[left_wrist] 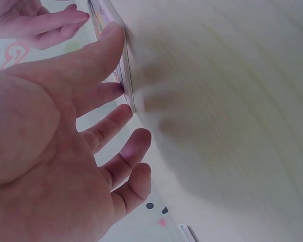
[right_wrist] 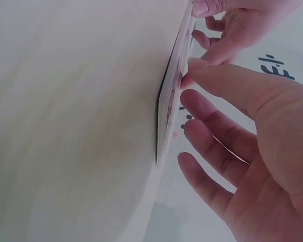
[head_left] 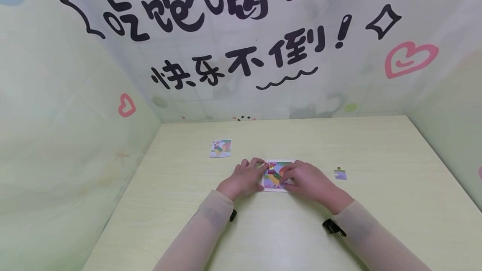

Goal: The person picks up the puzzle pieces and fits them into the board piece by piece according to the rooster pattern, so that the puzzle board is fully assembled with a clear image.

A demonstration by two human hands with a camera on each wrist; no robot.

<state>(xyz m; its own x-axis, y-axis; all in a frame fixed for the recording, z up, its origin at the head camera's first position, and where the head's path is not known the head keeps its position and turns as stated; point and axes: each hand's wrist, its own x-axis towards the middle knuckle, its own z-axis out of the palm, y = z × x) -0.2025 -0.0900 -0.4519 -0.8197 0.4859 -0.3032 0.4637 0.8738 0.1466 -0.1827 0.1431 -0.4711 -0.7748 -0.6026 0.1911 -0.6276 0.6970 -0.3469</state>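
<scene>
A jigsaw puzzle with a rooster picture lies in a white-edged tray at mid-table. My left hand is at its left side, the thumb at the near corner and the forefinger at the far one. In the left wrist view, the left thumb rests on the tray's edge while the other fingers stay loosely spread. Over the puzzle's right part, my right hand brings thumb and forefinger close together at the picture. I cannot tell whether a piece is between them. Its other fingers are lightly bent.
Right of the tray lies a loose puzzle piece, green and lilac. A rooster picture card lies farther back on the left. The pale wooden table meets printed cloth walls at the back and sides.
</scene>
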